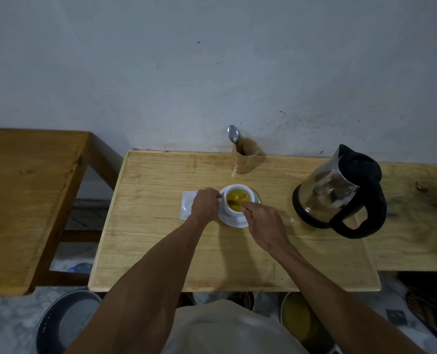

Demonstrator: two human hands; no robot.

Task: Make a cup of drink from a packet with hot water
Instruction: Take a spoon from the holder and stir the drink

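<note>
A white cup point(234, 210) holding yellow liquid stands on a white saucer point(234, 221) near the middle of the wooden table point(161, 251). My left hand point(205, 205) grips the cup's handle on its left side. My right hand point(262, 223) pinches a small spoon whose dark end dips into the liquid point(234, 200); most of that spoon is hidden by my fingers. A white packet point(188, 204) lies flat left of the saucer, partly under my left hand. A steel kettle point(337, 192) with black handle and lid sits to the right.
A wooden holder point(246, 159) with a metal spoon point(233, 134) stands at the back by the wall. A second wooden table point(25, 200) is to the left. Below the table edge are a grey basin point(66, 325) and a yellow container point(299, 320).
</note>
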